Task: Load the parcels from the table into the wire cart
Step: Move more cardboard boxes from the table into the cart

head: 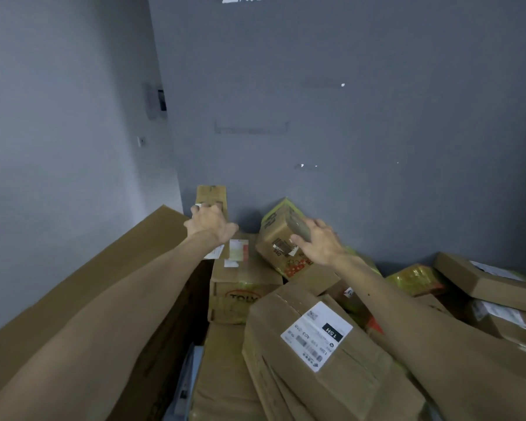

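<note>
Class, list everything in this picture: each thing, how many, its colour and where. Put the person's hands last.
narrow box: one, brown, upright against the wall, back left
tilted box: one, brown with yellow tape, back centre
TOLY box: one, brown, centre, below the narrow box
labelled box: one, brown with white 15H label, front centre
yellow-wrapped parcel: one, yellow, right, beside the flat box
flat box: one, brown, far right
cardboard sheet: one, brown, left side
walls: two, grey, behind the pile
left hand: one, grips the narrow box
right hand: one, grips the tilted box

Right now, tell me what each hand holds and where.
Left hand: narrow upright box, lower part. Right hand: tilted yellow-taped box, upper right edge.
</note>
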